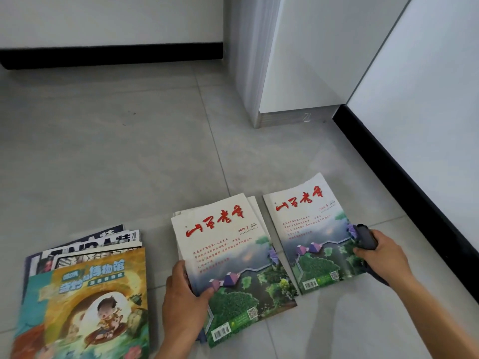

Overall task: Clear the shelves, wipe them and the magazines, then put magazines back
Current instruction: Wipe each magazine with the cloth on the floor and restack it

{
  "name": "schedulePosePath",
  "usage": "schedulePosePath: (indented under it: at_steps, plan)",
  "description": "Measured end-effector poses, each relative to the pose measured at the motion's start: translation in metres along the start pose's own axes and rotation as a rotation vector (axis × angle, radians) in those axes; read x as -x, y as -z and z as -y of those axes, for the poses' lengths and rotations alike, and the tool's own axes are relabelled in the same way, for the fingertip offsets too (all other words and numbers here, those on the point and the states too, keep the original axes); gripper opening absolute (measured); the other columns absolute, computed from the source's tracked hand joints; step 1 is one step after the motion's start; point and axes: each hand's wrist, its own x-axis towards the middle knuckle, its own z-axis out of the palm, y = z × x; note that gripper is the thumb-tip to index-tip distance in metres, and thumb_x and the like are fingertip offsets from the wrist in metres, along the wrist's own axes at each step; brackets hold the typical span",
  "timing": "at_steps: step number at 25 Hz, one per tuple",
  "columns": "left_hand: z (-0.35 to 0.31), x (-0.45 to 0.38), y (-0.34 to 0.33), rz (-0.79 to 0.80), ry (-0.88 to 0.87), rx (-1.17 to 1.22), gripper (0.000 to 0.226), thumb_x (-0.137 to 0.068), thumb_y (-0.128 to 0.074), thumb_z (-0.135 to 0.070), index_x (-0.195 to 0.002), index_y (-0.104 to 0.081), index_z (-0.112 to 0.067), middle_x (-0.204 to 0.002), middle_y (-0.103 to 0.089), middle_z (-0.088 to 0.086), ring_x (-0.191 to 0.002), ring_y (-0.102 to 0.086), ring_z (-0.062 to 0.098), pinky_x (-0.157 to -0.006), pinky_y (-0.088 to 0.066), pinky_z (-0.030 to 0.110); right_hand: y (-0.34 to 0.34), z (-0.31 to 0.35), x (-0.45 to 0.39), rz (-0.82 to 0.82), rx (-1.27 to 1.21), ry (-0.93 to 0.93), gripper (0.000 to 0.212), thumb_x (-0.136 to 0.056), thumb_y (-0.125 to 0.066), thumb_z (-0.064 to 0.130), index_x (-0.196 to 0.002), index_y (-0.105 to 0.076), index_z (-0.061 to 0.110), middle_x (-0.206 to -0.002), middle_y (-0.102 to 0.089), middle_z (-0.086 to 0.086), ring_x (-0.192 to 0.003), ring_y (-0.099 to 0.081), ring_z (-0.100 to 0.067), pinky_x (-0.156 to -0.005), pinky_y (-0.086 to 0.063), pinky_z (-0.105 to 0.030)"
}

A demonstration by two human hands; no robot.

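Magazines lie on the grey tiled floor. A small stack topped by a white magazine with red calligraphy [230, 265] sits in the middle; my left hand [185, 301] grips its left edge, thumb on the cover. A single identical magazine [315, 237] lies just to its right. My right hand [383, 255] holds a dark cloth [366, 238] at that magazine's right edge. At the lower left is a fanned pile topped by a colourful cartoon magazine [88, 304].
A white cabinet [298, 60] with a metal-look base stands at the back right, against a white wall with black skirting [404, 177]. More black skirting [111, 57] runs along the far wall. Bare floor tiles [116, 151] spread between.
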Motion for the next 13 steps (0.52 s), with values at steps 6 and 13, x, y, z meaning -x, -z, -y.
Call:
schedulePosePath:
  at_steps: [6, 13]
  plan:
    - [-0.004, -0.002, -0.004, 0.006, -0.033, 0.180, 0.045, -0.083, -0.074, -0.011, -0.117, -0.057, -0.036, -0.109, -0.069, -0.013, -0.092, -0.066, 0.006, -0.078, -0.060, 0.025, -0.018, 0.058, 0.058, -0.239, -0.129, 0.208, 0.051, -0.085, -0.068, 0.009, -0.132, -0.050, 0.019, -0.118, -0.054, -0.010, -0.091, -0.049, -0.029, -0.075, -0.043, -0.040]
    - [-0.008, -0.018, 0.006, -0.049, 0.004, 0.152, 0.017, -0.086, -0.071, -0.013, -0.082, -0.064, -0.028, -0.077, -0.067, -0.014, -0.069, -0.063, 0.002, -0.058, -0.050, 0.015, -0.158, 0.132, 0.126, -0.037, 0.148, 0.546, 0.065, -0.086, -0.060, 0.053, -0.142, -0.039, 0.026, -0.149, -0.044, -0.008, -0.131, -0.047, -0.036, -0.105, -0.039, -0.055]
